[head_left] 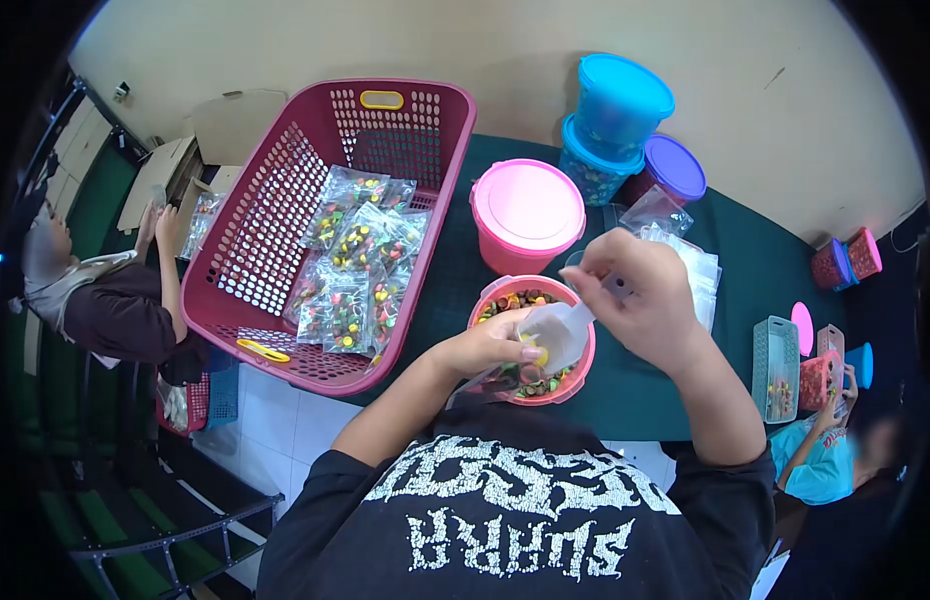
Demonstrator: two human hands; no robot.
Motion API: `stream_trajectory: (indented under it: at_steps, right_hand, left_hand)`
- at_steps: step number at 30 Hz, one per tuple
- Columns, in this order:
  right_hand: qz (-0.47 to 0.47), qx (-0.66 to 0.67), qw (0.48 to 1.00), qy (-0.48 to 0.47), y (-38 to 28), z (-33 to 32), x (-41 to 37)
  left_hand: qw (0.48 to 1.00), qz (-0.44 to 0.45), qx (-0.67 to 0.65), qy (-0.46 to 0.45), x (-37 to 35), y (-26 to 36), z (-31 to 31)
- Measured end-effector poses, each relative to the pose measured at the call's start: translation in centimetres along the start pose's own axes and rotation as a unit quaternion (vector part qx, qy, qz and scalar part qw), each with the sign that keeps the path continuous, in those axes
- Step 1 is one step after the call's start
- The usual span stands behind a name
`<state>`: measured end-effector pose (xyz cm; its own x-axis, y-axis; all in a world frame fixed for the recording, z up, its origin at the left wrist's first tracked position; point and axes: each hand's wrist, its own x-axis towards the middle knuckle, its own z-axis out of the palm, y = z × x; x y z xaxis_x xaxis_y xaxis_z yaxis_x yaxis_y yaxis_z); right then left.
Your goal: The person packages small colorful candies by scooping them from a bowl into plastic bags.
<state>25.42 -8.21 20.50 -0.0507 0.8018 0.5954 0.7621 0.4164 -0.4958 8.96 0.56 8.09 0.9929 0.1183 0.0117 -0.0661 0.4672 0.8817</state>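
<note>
My left hand (490, 345) is closed on a clear plastic bag (493, 384) that has some small colourful pieces in it. In my right hand (640, 295) is the handle of a translucent white scoop (557, 324). The scoop is tilted with its mouth at my left fingers, and a yellow piece shows there. Both hands are over an open pink tub (583, 375) of small multicoloured pieces, perhaps candies. The bag's opening is partly hidden by my left hand and the scoop.
A maroon basket (455, 190) with several filled bags (355, 250) stands left. Behind are a lidded pink tub (528, 215), blue tubs (625, 105) and a purple-lidded tub (675, 165). Flat clear bags (695, 265) lie right. One person (115, 300) is left, another (820, 465) right.
</note>
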Motion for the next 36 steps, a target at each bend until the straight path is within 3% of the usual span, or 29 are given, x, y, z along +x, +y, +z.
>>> stream_trajectory:
  at_steps: [2, 4, 8, 10, 11, 13, 15, 16, 18, 23, 25, 27, 29, 31, 33, 35, 36]
  right_hand:
    - [-0.059, 0.007, 0.998, -0.013, -0.2, 0.4, 0.4]
    - [-0.134, 0.031, 0.990, -0.042, -0.2, 0.6, 0.4]
    - [-0.143, 0.079, 0.986, -0.028, 0.4, 1.3, -1.0]
    - [-0.115, 0.066, 0.991, 0.004, 0.8, 1.8, -2.0]
    - [-0.115, 0.066, 0.991, 0.004, 0.7, 2.3, -2.6]
    - [0.040, 0.007, 0.999, 0.030, 0.5, 3.6, -3.7]
    - [0.014, 0.015, 0.999, 0.035, 0.8, 3.8, -4.1]
    - [-0.034, 0.000, 0.999, 0.032, 0.8, 3.6, -4.1]
    - [-0.097, -0.035, 0.993, 0.050, 0.9, 2.8, -4.0]
    - [-0.100, -0.054, 0.989, 0.093, 0.2, 0.4, -3.0]
    - [-0.076, -0.065, 0.987, 0.123, 0.1, -0.4, -2.9]
    - [-0.007, -0.081, 0.977, 0.199, 0.4, -1.2, -3.3]
    - [0.037, -0.032, 0.977, 0.207, 0.4, -1.5, -3.4]
    - [0.026, 0.007, 0.987, 0.157, 0.9, 0.3, -3.6]
    - [-0.042, -0.046, 0.992, 0.111, 0.4, 1.0, -3.5]
    - [-0.036, -0.061, 0.983, 0.172, 0.9, 0.2, -3.8]
    - [0.011, -0.068, 0.965, 0.252, 1.1, -0.7, -4.0]
  left_hand:
    - [0.995, -0.035, -0.063, -0.073, -0.1, -0.4, -0.8]
    - [0.996, -0.025, -0.048, -0.073, -0.3, -0.6, -0.6]
    - [0.997, -0.035, -0.010, -0.062, -0.7, -0.5, -0.3]
    - [0.998, -0.027, 0.012, -0.048, -0.7, -0.3, 0.2]
    - [0.998, -0.022, 0.064, 0.003, -0.8, 0.1, 0.6]
    - [0.992, -0.018, 0.116, 0.049, -0.7, 1.0, 1.5]
    - [0.955, 0.007, 0.287, 0.081, -0.6, 1.7, 2.0]
    - [0.949, 0.018, 0.306, 0.072, -0.4, 1.4, 1.5]
    - [0.953, 0.023, 0.299, 0.038, -0.2, 1.0, 1.0]
    - [0.980, 0.012, 0.200, -0.014, 0.1, 1.3, 1.1]
    - [0.980, -0.026, 0.194, -0.018, 0.1, 0.8, 0.3]
    - [0.981, -0.007, 0.191, -0.009, -0.1, 0.6, 0.2]
    - [0.982, 0.009, 0.188, -0.001, -0.3, 0.2, 0.1]
    - [0.980, 0.053, 0.194, 0.001, -0.2, -0.2, 0.1]
    - [0.973, 0.041, 0.226, 0.004, -0.2, -0.3, 0.3]
    - [0.963, 0.042, 0.265, 0.012, 0.0, 0.3, 0.0]
    - [0.968, 0.021, 0.249, 0.032, -0.4, 0.5, -0.2]
